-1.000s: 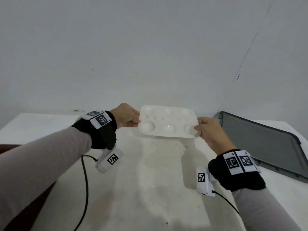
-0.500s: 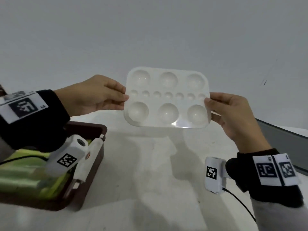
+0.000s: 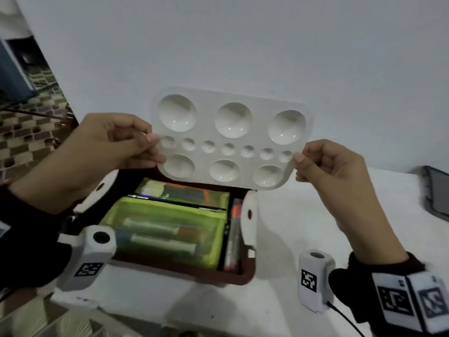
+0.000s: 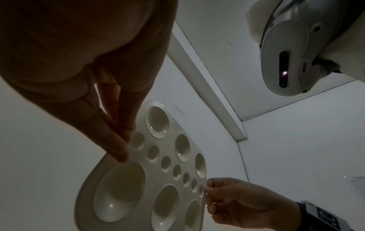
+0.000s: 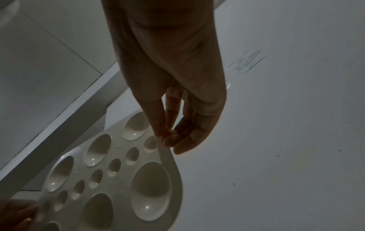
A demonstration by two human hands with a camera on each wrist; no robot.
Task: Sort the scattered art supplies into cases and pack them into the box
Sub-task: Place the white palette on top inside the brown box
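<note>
The left hand (image 3: 109,147) pinches the left edge of a white paint palette (image 3: 230,139) between thumb and curled fingers, holding it tilted in the air above an open dark red box (image 3: 194,276) on the white table (image 3: 291,215). Inside the box lie two green mesh cases (image 3: 170,229) holding tube-shaped supplies, with markers (image 3: 233,229) in the narrow gap along the right wall. The right hand (image 3: 332,171) pinches the palette's right edge, and a dark grey lid (image 3: 437,193) lies at far right.

Palette (image 3: 233,142) above box (image 3: 182,273), cases (image 3: 165,229) inside.
</note>
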